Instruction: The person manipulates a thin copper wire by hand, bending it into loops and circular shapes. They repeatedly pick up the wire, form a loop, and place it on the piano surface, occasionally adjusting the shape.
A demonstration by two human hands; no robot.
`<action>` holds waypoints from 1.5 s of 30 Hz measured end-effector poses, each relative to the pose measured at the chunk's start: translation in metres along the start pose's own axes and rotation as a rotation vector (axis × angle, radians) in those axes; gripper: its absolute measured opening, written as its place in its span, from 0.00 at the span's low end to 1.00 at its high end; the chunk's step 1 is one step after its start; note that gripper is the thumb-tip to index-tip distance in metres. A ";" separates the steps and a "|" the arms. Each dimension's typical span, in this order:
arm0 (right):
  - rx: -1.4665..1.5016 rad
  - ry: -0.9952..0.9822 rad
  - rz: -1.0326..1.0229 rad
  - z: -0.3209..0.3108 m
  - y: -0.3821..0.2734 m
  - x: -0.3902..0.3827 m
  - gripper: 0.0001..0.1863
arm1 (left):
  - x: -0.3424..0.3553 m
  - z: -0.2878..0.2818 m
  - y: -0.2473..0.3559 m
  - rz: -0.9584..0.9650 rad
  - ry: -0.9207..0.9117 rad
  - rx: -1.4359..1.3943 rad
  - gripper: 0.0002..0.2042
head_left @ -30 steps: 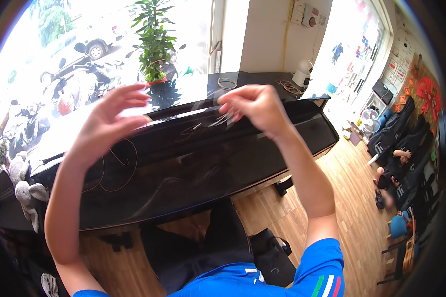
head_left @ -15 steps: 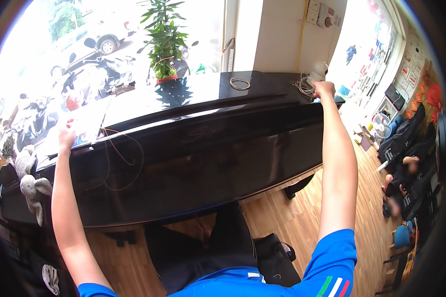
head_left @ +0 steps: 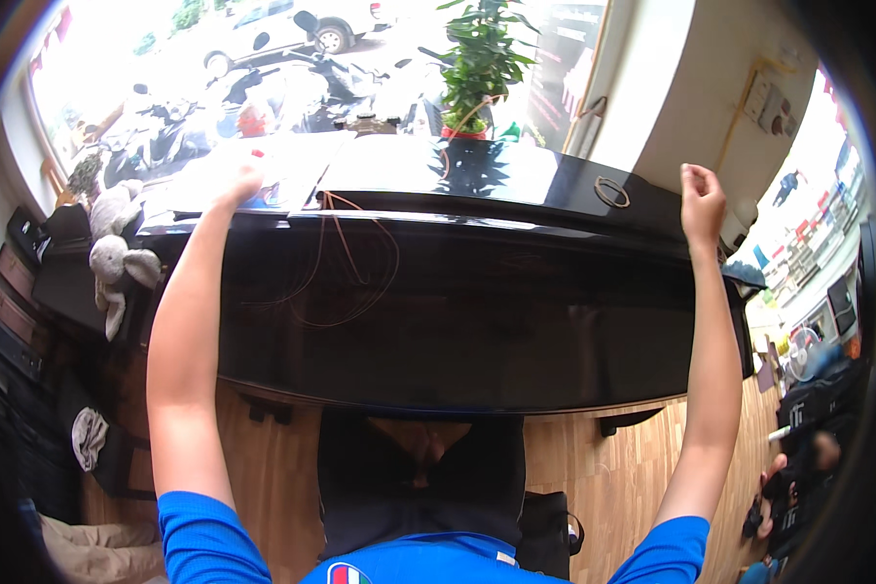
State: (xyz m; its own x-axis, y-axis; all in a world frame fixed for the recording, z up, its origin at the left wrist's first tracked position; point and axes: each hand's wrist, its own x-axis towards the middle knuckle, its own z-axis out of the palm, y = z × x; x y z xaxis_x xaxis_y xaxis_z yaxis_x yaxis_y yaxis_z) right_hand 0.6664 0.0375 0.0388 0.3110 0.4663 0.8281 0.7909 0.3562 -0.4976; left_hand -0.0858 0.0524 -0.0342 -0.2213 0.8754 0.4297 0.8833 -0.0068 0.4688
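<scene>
Both my arms reach over a large black piano (head_left: 555,331) with a glossy lid. My left hand (head_left: 246,185) is over the far left part of the top, beside a pale sheet-like area; glare washes out its fingers, with a small red spot by them. My right hand (head_left: 703,202) is raised at the right end, fingers curled together; whatever they may hold is hidden or too small to see. Left of it, a coil of wire (head_left: 611,192) lies on the lid. Thin copper-coloured wire (head_left: 336,234) hangs in loops down the front, nearer my left hand.
A potted plant (head_left: 477,73) stands behind the lid at the window. Grey plush toys (head_left: 117,258) sit at the left end. A dark blue cloth (head_left: 745,275) lies at the right end. Below are the wooden floor (head_left: 594,472) and a black bag (head_left: 545,535).
The view has swung left, so the piano appears farther right. My right hand has moved away from the cable pile, leftward along the piano. My left hand stays at about the same spot.
</scene>
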 end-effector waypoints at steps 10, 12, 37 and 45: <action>-0.217 -0.406 0.016 0.069 -0.114 -0.076 0.10 | 0.018 0.001 0.054 0.013 0.028 0.072 0.21; -0.202 -0.421 -0.011 0.069 -0.117 -0.082 0.09 | 0.016 -0.002 0.056 0.008 0.022 0.091 0.21; -0.160 -0.367 0.076 0.062 -0.112 -0.086 0.07 | -0.051 -0.067 0.098 0.109 -0.244 -0.167 0.09; -0.115 -0.259 0.016 0.059 -0.110 -0.086 0.06 | -0.117 -0.098 0.175 0.079 -0.223 -0.792 0.13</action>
State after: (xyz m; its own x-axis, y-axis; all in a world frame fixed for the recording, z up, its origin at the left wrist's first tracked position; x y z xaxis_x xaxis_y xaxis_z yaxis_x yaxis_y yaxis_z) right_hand 0.5215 0.0064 0.0072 0.1902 0.6681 0.7194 0.8461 0.2601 -0.4653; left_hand 0.0537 -0.0989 0.0733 -0.0097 0.9328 0.3602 0.3211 -0.3382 0.8846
